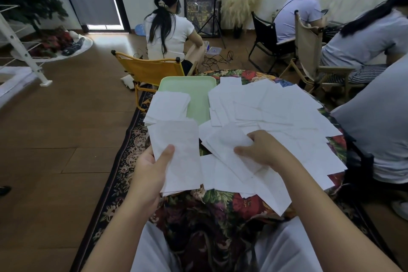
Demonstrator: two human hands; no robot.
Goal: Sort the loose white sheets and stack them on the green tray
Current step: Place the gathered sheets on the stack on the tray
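Both forearms are bare to the frame's edge, above a lap clothed in thin white fabric (284, 249).

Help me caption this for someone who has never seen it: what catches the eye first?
A sprawl of loose white sheets covers the floral tablecloth. The left hand holds a gathered stack while the right hand pinches one sheet from the pile. Behind them lies a green tray with a small stack at its left edge.

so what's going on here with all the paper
A person is sorting white sheets at a floral-covered table. The left hand holds a gathered stack, thumb on top. The right hand is picking a sheet off the loose pile. A small stack already overlaps the green tray.
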